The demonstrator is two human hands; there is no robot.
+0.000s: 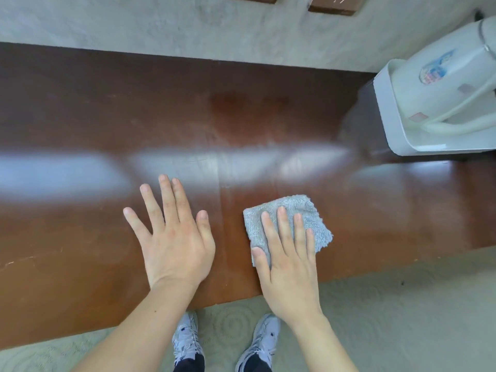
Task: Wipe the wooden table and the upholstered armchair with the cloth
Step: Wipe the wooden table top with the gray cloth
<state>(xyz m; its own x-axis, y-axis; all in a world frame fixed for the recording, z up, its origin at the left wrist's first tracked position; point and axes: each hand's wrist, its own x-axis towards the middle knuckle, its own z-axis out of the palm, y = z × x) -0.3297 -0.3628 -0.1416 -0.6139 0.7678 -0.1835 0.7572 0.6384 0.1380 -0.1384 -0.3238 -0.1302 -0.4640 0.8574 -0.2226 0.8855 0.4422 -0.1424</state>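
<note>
Glossy brown wood fills most of the view: the table (pixel 80 108) runs left to right and catches pale window glare across its middle, with grey carpet (pixel 402 304) beyond its near edge and a white appliance (pixel 429 103) standing on its far right end. Near the front edge the left hand (pixel 174 237) lies flat on the bare wood with fingers spread, and just beside it the right hand (pixel 287 261) presses flat, fingers together, on a folded grey cloth (pixel 316 213). Two sneakers (pixel 188 339) show below on the carpet.
</note>
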